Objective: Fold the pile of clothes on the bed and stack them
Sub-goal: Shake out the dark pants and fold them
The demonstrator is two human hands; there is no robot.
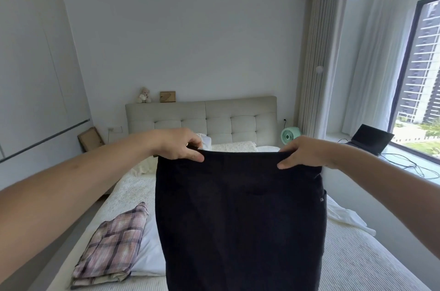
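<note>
Hands raise a black garment [240, 219], probably trousers or a skirt, at the centre of the frame in the head view, its top band pulled level and taut. The left hand [181, 145] pinches the band's left corner between curled fingers and thumb, and the right hand [300, 154] does the same at the right corner, thumb in front of the cloth. The garment hangs over the bed [357, 255] and runs out of the bottom of the frame, so its lower hem cannot be seen. At lower left a folded plaid garment [112, 248] lies on something white [150, 252], apparently the start of the stack, while a loose white garment [342, 214] lies at right centre, just beside the black cloth's right edge. To fold well from here, the band should probably stay level while the cloth is lowered flat onto the bed, or the two corners are brought together to halve it lengthwise, with seams matched before any crosswise fold. Open room looks best on the bare ribbed cover at lower right; the plaid stack crowds the lower left, and the bed's left edge falls away to the floor near it. A laptop [370, 139] and cables on the sill at the right and a green fan [290, 135] by the headboard [214, 112] sit well apart from the work.
</note>
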